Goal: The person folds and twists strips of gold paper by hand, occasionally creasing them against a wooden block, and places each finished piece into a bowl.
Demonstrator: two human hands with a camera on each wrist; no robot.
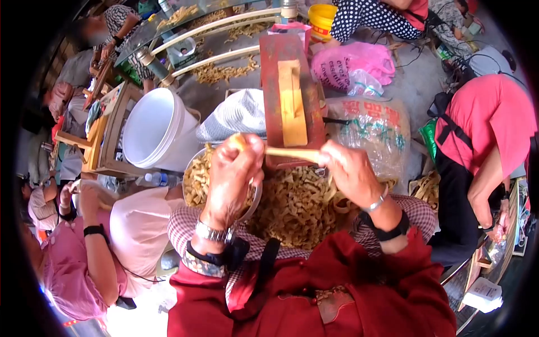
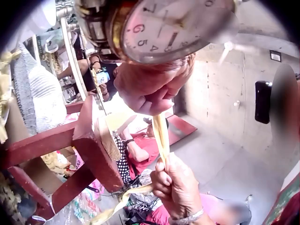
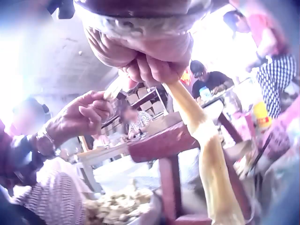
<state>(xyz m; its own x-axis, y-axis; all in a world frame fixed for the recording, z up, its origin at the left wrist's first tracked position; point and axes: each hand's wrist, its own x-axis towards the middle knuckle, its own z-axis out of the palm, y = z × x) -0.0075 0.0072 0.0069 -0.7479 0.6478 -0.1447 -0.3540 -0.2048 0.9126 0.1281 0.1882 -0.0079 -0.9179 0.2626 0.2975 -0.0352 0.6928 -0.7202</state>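
Observation:
A pale yellow, flexible strip (image 1: 292,153) is stretched between both hands over the lap. My left hand (image 1: 233,174) pinches one end with curled fingers, and a small yellowish bit shows at its fingertips. My right hand (image 1: 353,174) grips the strip farther along. In the right wrist view, a long, wider tail of the strip (image 3: 208,150) hangs below that hand. Beneath the hands lies a heap of short, curled yellow-brown pieces (image 1: 292,208); more pieces (image 1: 195,175) fill a round tub at the left.
A red wooden bench (image 1: 272,62) stands just ahead, bearing a yellow wooden block (image 1: 292,104). A white bucket (image 1: 151,129) and striped cloth (image 1: 238,115) are to the left. At the right are a clear plastic sack (image 1: 370,137) and pink bag (image 1: 351,64). Other people sit around.

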